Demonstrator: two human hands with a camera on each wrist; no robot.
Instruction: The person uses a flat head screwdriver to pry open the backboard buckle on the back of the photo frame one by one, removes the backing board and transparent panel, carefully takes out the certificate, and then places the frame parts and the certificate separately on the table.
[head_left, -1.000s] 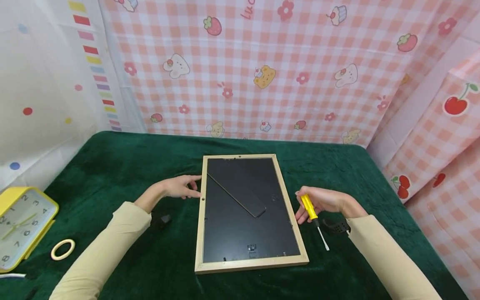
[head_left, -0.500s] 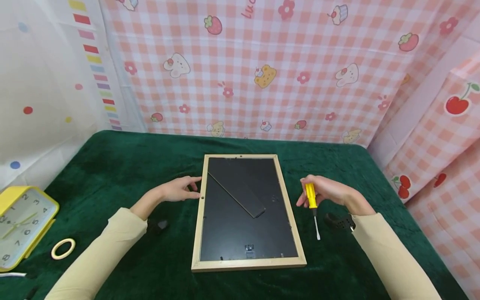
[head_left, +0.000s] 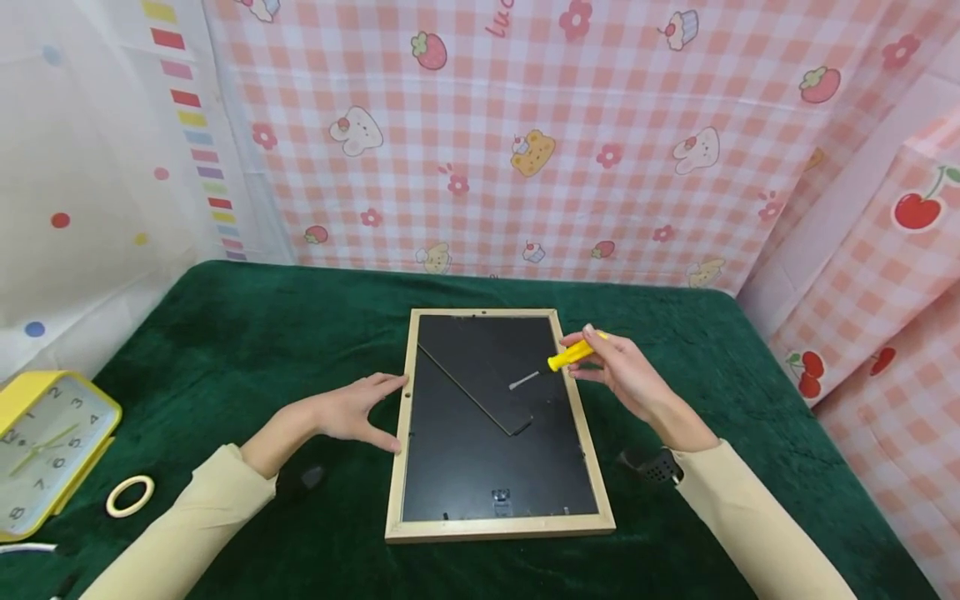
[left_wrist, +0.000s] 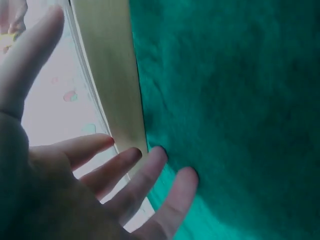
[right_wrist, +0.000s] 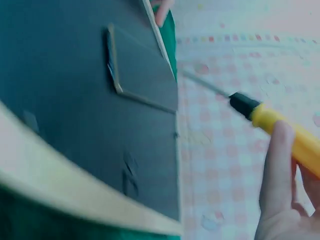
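Observation:
A picture frame (head_left: 501, 528) lies back side up, with pale wood edges and a black backing board (head_left: 480, 467). The board's fold-out stand (right_wrist: 145, 70) lies flat across its middle. My left hand (head_left: 348, 415) is at the frame's left edge, fingers spread and thumb lower down; in the left wrist view its fingertips overlap the wooden side (left_wrist: 107, 65). Over the frame's right edge, my right hand (head_left: 626, 375) holds a screwdriver (head_left: 573, 353) by its yellow handle. The flat metal blade (head_left: 525, 380) points left, above the board.
On the left stand a yellow alarm clock (head_left: 56, 458) and a cream ring (head_left: 130, 497), with a white cable end (head_left: 28, 547) near the clock. Green cloth (head_left: 262, 308) covers the table. A pink checked curtain (head_left: 480, 142) hangs behind.
My right hand has moved up and left over the frame, and the screwdriver has swung from pointing down to pointing left. My left thumb has shifted down the frame's edge, widening the spread.

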